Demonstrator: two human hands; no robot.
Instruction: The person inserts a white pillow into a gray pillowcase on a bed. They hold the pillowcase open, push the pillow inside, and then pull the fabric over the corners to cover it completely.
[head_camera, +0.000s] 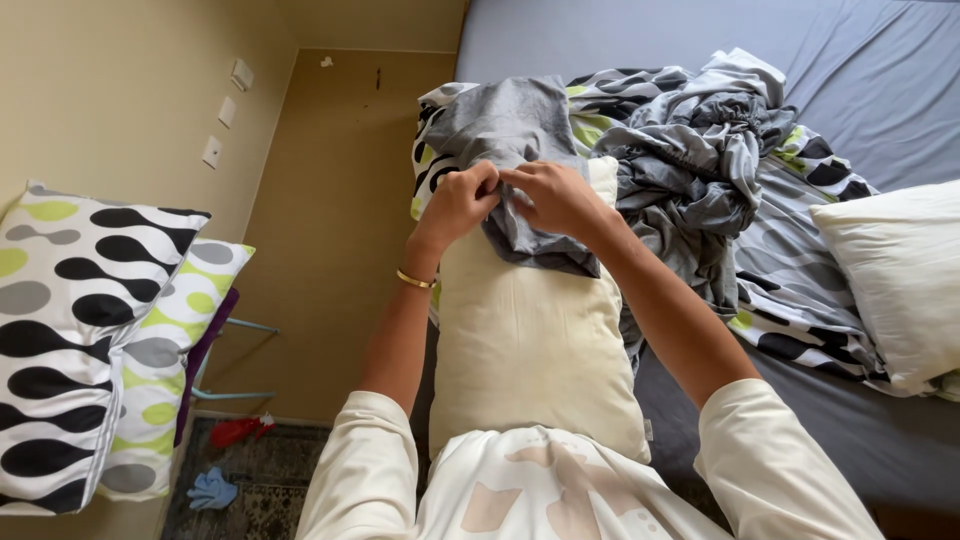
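The long cream fabric pillow (535, 350) runs lengthwise away from the person on the bed (880, 60), its far end under the crumpled grey cotton pillowcase (520, 150). Left hand (458, 203) and right hand (555, 197) both pinch that pillowcase's near edge, equally close. The fingertips are buried in folds, and the pillow's far end is hidden.

The left hand (462, 203) and the right hand (553, 197) pinch the grey pillowcase (510, 135) over the top end of a cream pillow (530, 340). The pillow lies at the bed's (880, 70) left edge. Crumpled bedding (700, 170) sits just beside it, and a white pillow (900, 280) lies near the right edge.
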